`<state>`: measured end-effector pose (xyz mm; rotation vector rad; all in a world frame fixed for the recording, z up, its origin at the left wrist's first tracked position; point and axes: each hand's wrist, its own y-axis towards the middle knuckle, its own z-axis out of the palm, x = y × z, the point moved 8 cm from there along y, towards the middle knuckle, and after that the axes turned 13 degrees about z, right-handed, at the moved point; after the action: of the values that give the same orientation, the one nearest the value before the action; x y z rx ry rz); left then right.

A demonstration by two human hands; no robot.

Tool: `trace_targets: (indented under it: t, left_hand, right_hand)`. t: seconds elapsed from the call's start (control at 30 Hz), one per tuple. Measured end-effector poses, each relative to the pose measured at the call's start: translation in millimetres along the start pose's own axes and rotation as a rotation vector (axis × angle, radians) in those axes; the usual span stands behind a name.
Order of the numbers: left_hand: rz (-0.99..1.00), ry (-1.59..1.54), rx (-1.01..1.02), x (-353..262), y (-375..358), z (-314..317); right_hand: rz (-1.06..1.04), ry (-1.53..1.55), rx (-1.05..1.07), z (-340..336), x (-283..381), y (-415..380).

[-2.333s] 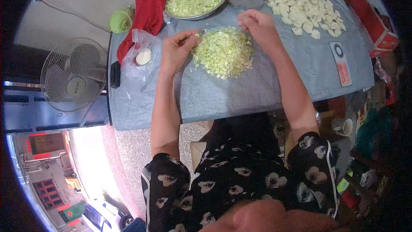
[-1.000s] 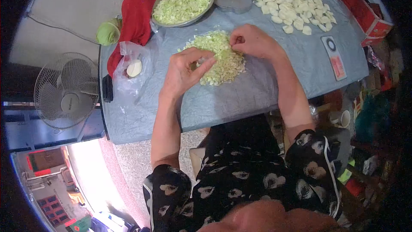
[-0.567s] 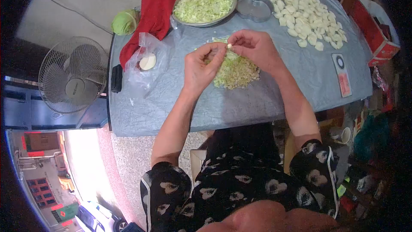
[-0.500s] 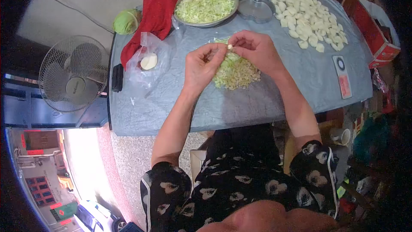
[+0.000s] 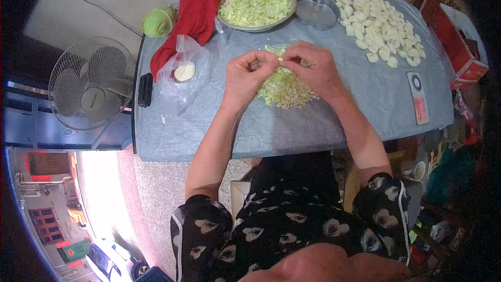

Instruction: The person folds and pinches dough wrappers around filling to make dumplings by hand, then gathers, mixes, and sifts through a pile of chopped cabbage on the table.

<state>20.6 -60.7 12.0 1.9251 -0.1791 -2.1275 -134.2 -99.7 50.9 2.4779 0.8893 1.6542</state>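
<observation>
Left hand (image 5: 249, 77) and right hand (image 5: 316, 71) meet tip to tip, each grip pinched together on a small pale bit (image 5: 280, 59); too tiny to say what. Pinch sits above the 12 o'clock part of the chopped cabbage pile (image 5: 288, 94) in view, which lies loose on the grey-covered surface (image 5: 376, 96); height over it can't be told.

From the pile: steel bowl (image 5: 255, 28) of more chopped cabbage at 11; scalloped metal pan (image 5: 317, 11) at 1, just beside the bowl. Spread of pale dumpling-like pieces (image 5: 383, 28) at 2. Phone-like slab (image 5: 418, 99) with dark ring, 3 o'clock, well apart. Clear plastic bag (image 5: 176, 93) at 9, pale round item (image 5: 185, 71) in it. Red cloth (image 5: 201, 8) at 10, whole cabbage (image 5: 159, 22) just past it. Further at 9, off the surface: caged electric fan (image 5: 94, 96).
</observation>
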Motion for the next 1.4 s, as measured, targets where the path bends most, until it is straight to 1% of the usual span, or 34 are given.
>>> trace_targets:
  t: [0.1,0.2,0.4,0.5,0.6,0.8,0.9,1.0,1.1,1.2,1.3,1.4]
  left_hand:
    - [0.023,-0.043,-0.009,0,0,-1]
    - [0.016,-0.081,-0.068,4,2,-6]
    - [0.053,-0.057,-0.043,-2,2,-1]
    - [0.025,-0.041,0.010,0,1,-1]
    - [0.078,-0.107,-0.007,4,3,-2]
    - [0.097,-0.119,0.001,-1,5,1]
    - [0.066,-0.065,-0.006,2,4,1]
    - [0.112,0.018,0.010,5,5,0]
    - [0.137,0.142,0.019,5,5,-2]
    - [0.212,0.178,-0.030,-2,4,1]
    - [0.485,0.637,0.064,-43,-2,13]
    - [0.594,0.670,0.040,-50,3,1]
  right_hand:
    - [-0.034,0.022,-0.003,0,5,-1]
    - [-0.098,-0.009,-0.046,1,8,-2]
    - [-0.142,-0.046,-0.071,3,8,-4]
    - [-0.170,-0.066,-0.078,6,7,-7]
    - [-0.200,-0.079,-0.083,7,8,-9]
    - [-0.111,-0.058,-0.071,10,9,-8]
    - [-0.243,-0.066,-0.011,13,15,-10]
    - [-0.263,-0.066,-0.011,16,12,-12]
    - [-0.298,-0.116,-0.056,18,15,-14]
    - [-0.197,-0.126,0.006,19,4,-8]
    - [-0.008,0.024,0.049,12,-6,-2]
    - [0.240,0.328,0.101,2,-33,5]
